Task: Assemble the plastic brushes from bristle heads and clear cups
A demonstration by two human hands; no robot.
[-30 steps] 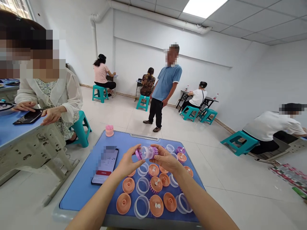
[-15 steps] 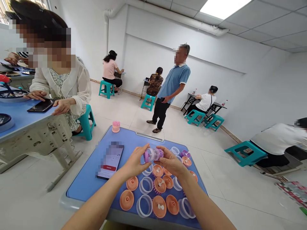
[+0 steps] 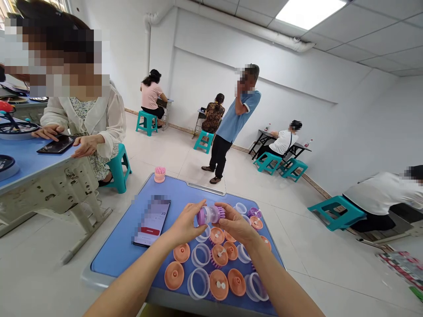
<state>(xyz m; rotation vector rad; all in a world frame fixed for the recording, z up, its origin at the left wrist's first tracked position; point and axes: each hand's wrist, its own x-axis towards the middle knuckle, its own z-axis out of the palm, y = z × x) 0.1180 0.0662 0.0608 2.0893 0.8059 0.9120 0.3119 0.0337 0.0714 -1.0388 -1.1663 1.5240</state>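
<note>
- Above the blue-topped desk, the left hand and right hand are together, both clamped from opposite sides on a purple-and-clear brush assembly.
- Below the hands on that desk, orange plastic discs and clear plastic rings lie in loose rows; some discs have pink bristles.
- Left of them on the desk lies a smartphone, its screen blurred.
- Just past the desk's far edge stands a pink bristled brush.
- Left of the desk, a seated co-worker's hand rests beside a dark tablet.
- Beyond the desk, a standing person raises one hand to their head.
</note>
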